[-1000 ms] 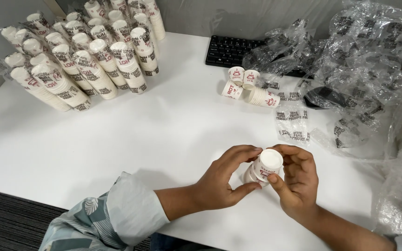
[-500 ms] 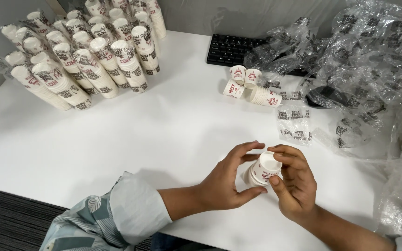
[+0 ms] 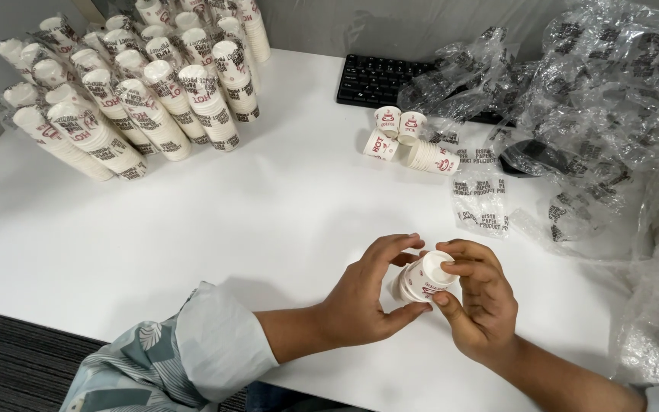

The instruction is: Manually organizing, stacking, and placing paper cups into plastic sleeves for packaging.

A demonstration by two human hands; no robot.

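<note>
White paper cup stack (image 3: 423, 278), one, grasped by both hands' grip: left hand (image 3: 368, 294), right hand (image 3: 482, 301).

Person at the white table (image 3: 192, 229), seen from above; two bare hands and forearms in view.

Left hand (image 3: 368, 294): bare, no ring, no watch, no glove. Nails short and plain. Forearm bare from wrist to the sleeve (image 3: 223, 351).

Sleeve, left arm: loose fabric, pale grey-white at the turned-back cuff, rolled up to a thick fold near the table's front edge. Below the fold, toward the elbow, the cloth shows a pale green-grey ground with a white leaf print.

Right hand (image 3: 482, 301): bare, no ring, no band at the wrist. Nails short. Forearm bare; a sliver of pale cloth shows at the picture's lower right corner.
</note>
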